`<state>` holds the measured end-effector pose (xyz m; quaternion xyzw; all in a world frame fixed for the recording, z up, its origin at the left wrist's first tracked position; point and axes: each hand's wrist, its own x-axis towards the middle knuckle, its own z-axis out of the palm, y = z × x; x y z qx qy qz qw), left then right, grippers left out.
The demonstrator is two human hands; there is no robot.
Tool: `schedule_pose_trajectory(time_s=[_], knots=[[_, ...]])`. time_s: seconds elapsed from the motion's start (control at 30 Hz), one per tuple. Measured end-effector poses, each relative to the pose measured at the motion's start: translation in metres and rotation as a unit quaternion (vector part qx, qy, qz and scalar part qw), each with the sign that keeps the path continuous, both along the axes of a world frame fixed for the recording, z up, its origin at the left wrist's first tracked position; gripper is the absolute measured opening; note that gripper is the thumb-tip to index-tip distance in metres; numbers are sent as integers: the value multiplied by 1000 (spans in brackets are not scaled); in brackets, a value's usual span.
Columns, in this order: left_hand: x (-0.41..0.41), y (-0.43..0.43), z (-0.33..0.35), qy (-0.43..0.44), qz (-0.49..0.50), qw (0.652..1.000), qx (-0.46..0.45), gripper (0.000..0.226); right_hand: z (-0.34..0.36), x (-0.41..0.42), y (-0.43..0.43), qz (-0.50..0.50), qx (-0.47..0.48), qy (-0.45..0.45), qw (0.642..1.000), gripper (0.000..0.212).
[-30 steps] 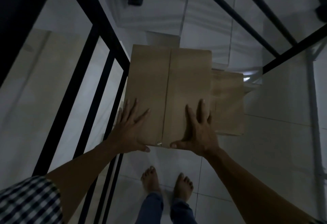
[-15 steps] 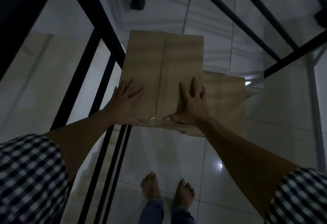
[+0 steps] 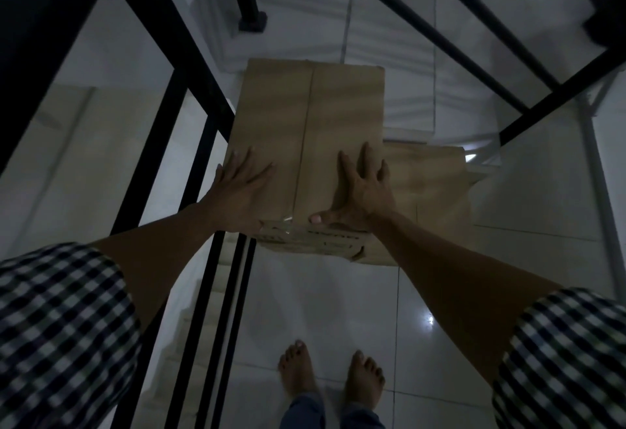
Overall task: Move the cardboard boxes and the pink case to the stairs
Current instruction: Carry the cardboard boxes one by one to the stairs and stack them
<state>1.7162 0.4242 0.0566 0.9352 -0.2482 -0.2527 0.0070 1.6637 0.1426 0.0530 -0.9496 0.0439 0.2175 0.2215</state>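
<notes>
Hands flat, left hand and right hand spread open-fingered on the cardboard box. Looks stiff and bulky; better gripped at its side edges.

both hands lie flat atop cardboard box, beside black railing.

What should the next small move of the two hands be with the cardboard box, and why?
Probably lift both palms off and step back. The left hand and right hand lie flat and open on the near end of the top cardboard box, which seems to rest on a second box by the black railing at the stairs. No pink case is in view, so it is likely left to fetch.
</notes>
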Motion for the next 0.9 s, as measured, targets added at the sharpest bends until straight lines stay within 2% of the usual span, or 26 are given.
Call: schedule_pose_trajectory(time_s=[0.2, 0.33, 0.5, 0.57, 0.67, 0.9], knots=[[-21, -17, 7, 18, 40, 999, -8, 133, 7, -15, 2, -21, 11, -6, 1000, 143], [-45, -64, 38, -13, 26, 999, -29, 110, 35, -36, -10, -77, -2, -17, 997, 134], [-101, -150, 84, -32, -36, 997, -63, 83, 79, -123, -37, -216, -5, -47, 975, 118], [-128, -190, 103, -28, -105, 992, -61, 78, 101, -174, -59, -292, -21, -49, 955, 113], [-159, -233, 121, -29, -149, 986, -75, 78, 123, -230, -82, -352, -35, -45, 934, 109], [-332, -349, 182, -41, -372, 923, -90, 73, 182, -437, -138, -575, -87, -61, 811, 102]])
